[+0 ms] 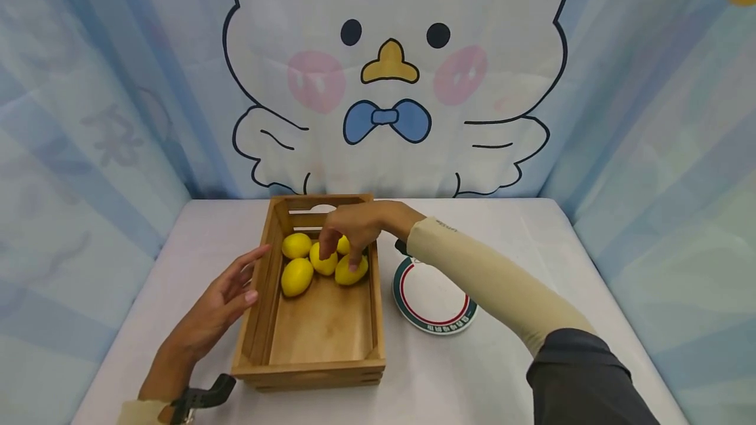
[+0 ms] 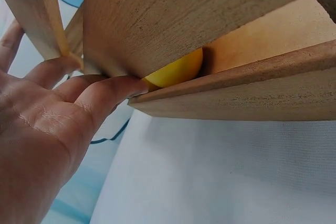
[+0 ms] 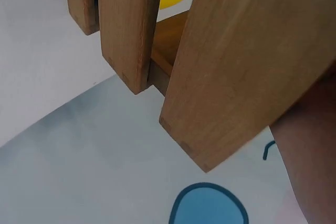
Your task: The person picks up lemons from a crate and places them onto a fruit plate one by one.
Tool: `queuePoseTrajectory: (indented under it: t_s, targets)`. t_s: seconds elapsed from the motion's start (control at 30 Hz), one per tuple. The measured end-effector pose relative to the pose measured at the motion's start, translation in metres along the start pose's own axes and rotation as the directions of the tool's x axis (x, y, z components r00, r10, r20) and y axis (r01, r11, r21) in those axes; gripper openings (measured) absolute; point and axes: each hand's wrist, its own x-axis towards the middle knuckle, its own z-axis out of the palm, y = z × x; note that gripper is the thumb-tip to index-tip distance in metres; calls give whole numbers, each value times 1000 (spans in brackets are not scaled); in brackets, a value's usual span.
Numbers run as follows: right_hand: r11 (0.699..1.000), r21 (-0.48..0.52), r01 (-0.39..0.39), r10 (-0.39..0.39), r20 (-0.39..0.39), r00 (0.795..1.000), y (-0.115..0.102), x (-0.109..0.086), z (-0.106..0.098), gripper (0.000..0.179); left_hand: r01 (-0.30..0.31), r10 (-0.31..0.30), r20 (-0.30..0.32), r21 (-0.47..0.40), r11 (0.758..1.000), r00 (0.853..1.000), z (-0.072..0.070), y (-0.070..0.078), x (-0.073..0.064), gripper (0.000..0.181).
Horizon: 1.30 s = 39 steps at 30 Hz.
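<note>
A wooden slatted crate (image 1: 321,367) holds several yellow lemons in its far half. My right hand (image 1: 354,225) reaches down into the crate from above, fingers spread and pointing downward. Its thumb lies over the right lemon (image 1: 352,274), and another finger overlaps the middle lemon (image 1: 323,263). Part of one more lemon (image 1: 343,244) shows between them. My left hand (image 1: 227,300) is at the crate's left side, fingers extended; in the left wrist view its fingertips touch the slats (image 2: 184,14). In the right wrist view, slats (image 3: 231,66) fill much of the picture and hide the fingers.
A white plate (image 1: 434,297) with a green and red rim lies right of the crate, partly under my right forearm. White cloth (image 1: 461,379) covers the table. A curtain (image 1: 384,169) with a cartoon print hangs behind the table.
</note>
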Motion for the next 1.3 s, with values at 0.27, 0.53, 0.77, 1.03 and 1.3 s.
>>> queuePoseTrajectory:
  t_s: [0.27, 0.53, 0.77, 1.03, 1.3]
  targets:
    - [987, -110, -120, 129, 87, 988, 0, 17, 0, 56, 1, -1, 2, -9, 1000, 1000, 1, 2, 0, 69]
    - [958, -185, -219, 241, 105, 965, -1, 26, 6, 51, -8, 8, 0, -5, 1000, 1000, 1, 0, 1, 69]
    - [943, -258, -210, 248, 124, 961, -1, 30, 11, 53, -6, 6, -1, 0, 1000, 1000, 1, 1, 0, 69]
    - [943, -279, -181, 235, 175, 956, 0, 35, 14, 48, 5, -5, -7, -3, 1000, 1000, 4, 3, -1, 68]
    - [931, -318, -182, 238, 147, 960, 0, 35, 20, 46, -14, 14, 0, 2, 1000, 1000, 2, 1, 0, 69]
